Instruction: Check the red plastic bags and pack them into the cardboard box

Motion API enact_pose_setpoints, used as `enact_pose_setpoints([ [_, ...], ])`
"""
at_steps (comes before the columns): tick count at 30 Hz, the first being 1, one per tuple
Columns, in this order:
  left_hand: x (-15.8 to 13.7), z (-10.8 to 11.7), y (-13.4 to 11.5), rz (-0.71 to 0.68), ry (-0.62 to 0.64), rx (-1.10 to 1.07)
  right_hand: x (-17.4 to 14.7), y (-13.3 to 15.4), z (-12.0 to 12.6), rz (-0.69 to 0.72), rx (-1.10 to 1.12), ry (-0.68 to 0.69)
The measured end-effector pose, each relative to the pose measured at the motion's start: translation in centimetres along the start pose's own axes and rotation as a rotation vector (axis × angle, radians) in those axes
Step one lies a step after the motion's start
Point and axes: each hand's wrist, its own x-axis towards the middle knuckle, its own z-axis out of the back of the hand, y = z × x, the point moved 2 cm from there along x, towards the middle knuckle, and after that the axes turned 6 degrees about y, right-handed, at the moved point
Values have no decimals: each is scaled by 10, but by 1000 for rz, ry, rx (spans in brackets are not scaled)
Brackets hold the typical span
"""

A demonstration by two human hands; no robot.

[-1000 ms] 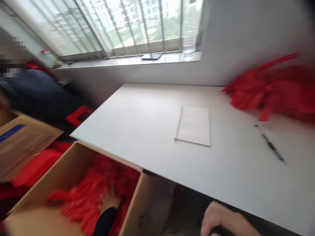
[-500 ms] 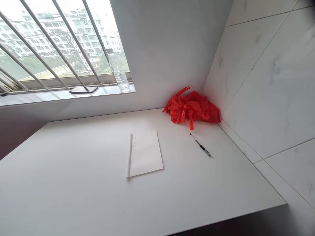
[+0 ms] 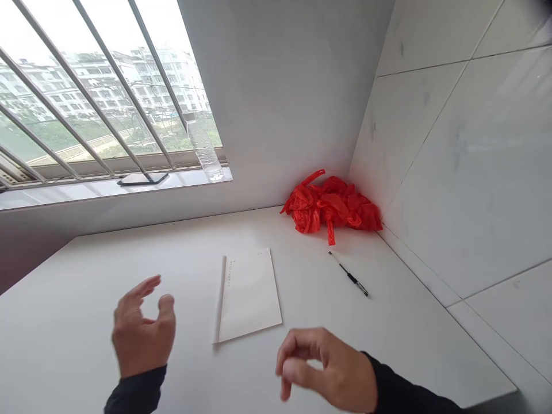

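My left hand (image 3: 142, 330) hovers over the white table, left of the paper, its thumb and curved fingers apart with nothing between them. Closer to the table's front, my right hand (image 3: 325, 368) hangs in the air just below the paper's lower right corner. Its fingers are loosely curled with a gap to the thumb, and it holds nothing. Between and beyond the hands lies a white paper pad (image 3: 249, 296) with its left edge folded or rolled and small marks near the top left. A black and clear pen (image 3: 352, 278) lies to the right of the pad.
Crumpled red plastic bags (image 3: 332, 204) fill the table's back right corner against the tiled wall (image 3: 470, 172). On the window sill (image 3: 99, 192) stand a clear plastic bottle (image 3: 202, 149) and, lying flat, a dark-edged phone (image 3: 142, 179). Metal bars cross the window. The white table (image 3: 107, 259) spans the foreground.
Both my hands have come into view from below, over the table. The camera has tilted up slightly, so the scene sits lower. The pad, pen and bags have stayed in place.
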Motion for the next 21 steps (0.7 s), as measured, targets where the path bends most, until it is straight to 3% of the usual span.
enact_pose_setpoints([
  [6,-9,-78,23,7,243,-60,66,10,128,65,-257,-477],
  [11,-17,-92,44,137,298,-151,124,18,217,90,-551,-765],
  [15,-14,-94,51,237,315,-212,169,27,252,71,-749,-813],
  [21,-16,-96,57,313,346,-221,212,29,277,4,-845,-791],
])
